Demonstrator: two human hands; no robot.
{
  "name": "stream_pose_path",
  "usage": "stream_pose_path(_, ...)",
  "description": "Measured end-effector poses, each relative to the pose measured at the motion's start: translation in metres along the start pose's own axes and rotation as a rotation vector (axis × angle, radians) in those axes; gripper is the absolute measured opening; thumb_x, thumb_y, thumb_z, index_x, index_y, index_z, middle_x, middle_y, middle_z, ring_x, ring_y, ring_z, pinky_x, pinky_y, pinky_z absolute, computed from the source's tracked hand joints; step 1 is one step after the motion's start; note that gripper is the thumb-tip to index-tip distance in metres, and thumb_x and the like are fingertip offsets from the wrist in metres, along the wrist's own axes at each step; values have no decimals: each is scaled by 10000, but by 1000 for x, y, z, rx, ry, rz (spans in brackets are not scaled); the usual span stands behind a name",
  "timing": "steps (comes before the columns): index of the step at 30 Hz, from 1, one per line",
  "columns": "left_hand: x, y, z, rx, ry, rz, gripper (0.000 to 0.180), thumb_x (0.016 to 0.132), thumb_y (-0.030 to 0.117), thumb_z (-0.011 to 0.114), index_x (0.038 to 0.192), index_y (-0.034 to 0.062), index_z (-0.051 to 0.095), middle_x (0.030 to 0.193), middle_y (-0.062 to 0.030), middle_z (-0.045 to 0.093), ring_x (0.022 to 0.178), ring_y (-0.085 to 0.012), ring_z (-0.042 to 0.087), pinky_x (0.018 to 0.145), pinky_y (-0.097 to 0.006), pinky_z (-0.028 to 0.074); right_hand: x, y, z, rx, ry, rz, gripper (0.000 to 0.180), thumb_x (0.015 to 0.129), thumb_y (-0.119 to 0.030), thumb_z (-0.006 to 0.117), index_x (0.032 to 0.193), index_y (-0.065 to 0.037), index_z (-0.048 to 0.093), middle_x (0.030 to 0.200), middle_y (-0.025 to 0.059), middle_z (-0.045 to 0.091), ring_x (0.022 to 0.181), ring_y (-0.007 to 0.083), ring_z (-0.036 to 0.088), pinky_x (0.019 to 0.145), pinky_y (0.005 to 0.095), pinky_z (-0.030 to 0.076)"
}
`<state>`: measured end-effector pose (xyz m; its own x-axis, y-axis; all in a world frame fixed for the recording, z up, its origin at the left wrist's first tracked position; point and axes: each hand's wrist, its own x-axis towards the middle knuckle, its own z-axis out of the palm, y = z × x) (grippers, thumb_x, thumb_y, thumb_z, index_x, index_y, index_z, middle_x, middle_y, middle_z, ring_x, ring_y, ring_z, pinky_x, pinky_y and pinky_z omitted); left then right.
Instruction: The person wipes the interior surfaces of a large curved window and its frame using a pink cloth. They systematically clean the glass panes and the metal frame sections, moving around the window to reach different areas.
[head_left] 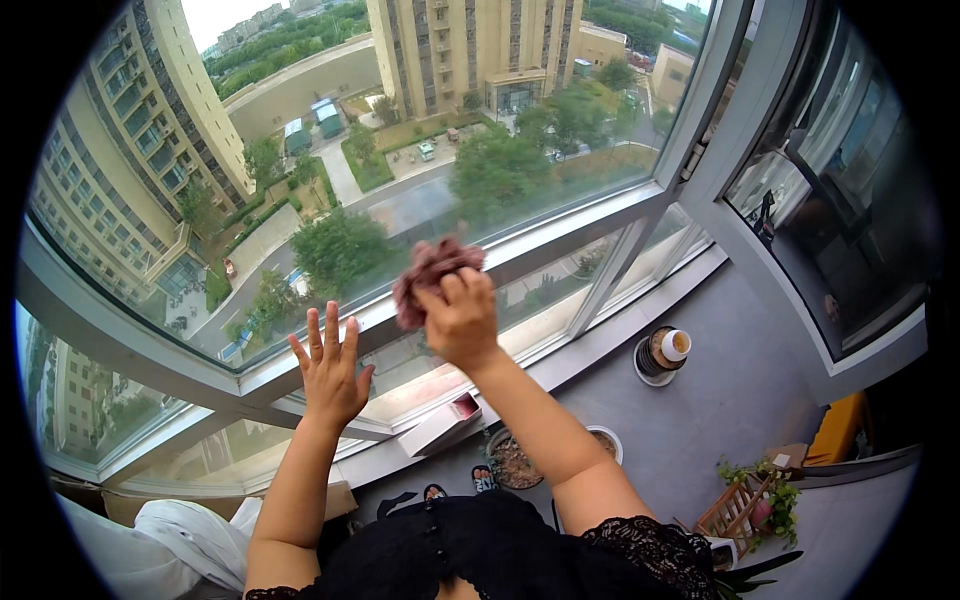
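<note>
A crumpled reddish-brown cloth [437, 272] is bunched in my right hand [462, 322], whose fingers press it near the lower edge of the large window pane [400, 215]. To its left, my left hand [335, 375] is held up with fingers spread and nothing in it. That hand is over the white window frame [375, 312]; whether it touches the frame I cannot tell. Part of the cloth is covered by my right fingers.
An open white box [440, 428] rests on the low ledge below my arms. Plant pots [513, 460] and a dark pot with a white cup [660, 355] stand on the grey floor. An opened window sash [830, 200] juts in at right. White fabric [190, 535] lies lower left.
</note>
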<state>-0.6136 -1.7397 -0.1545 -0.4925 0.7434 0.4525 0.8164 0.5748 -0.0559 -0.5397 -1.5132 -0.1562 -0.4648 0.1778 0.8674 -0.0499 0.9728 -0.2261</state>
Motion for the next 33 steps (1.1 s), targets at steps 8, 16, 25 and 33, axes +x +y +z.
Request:
stream_pose_path(8,-48,-31,-19,24,-1,-113,870,734,225,779,1497,111,375,1620,-195,173,1511,-376,108,1153,-614,-36,4,83,-12,-148,-27,-162,88,736,-70,631,801,-128,641,1051,111,577,1065,346,538,964,480,415)
stream_pose_path(16,-119,-65,-27,38,36,-451,809,771,255,738,1481,83,390,1576,-186,281,1488,-335,210,1144,-646,-31,-5,112,-21,-334,51,49,156,670,0,617,774,-107,663,1050,111,617,1036,359,530,940,462,438)
stream_pose_path(25,-139,-101,-35,-91,462,-590,588,765,9,596,1341,-3,483,1358,-210,508,1268,-401,476,1092,-555,307,-19,-262,125,217,-147,-381,333,803,-197,596,1131,-162,641,1097,98,586,1052,254,524,808,386,372)
stream_pose_path(33,-169,-117,-56,-107,421,-577,571,765,3,615,1326,18,511,1432,-222,418,1325,-408,399,1095,-485,329,7,-73,55,-18,-140,-342,358,731,-100,636,1080,-170,679,952,32,603,894,257,558,767,416,424)
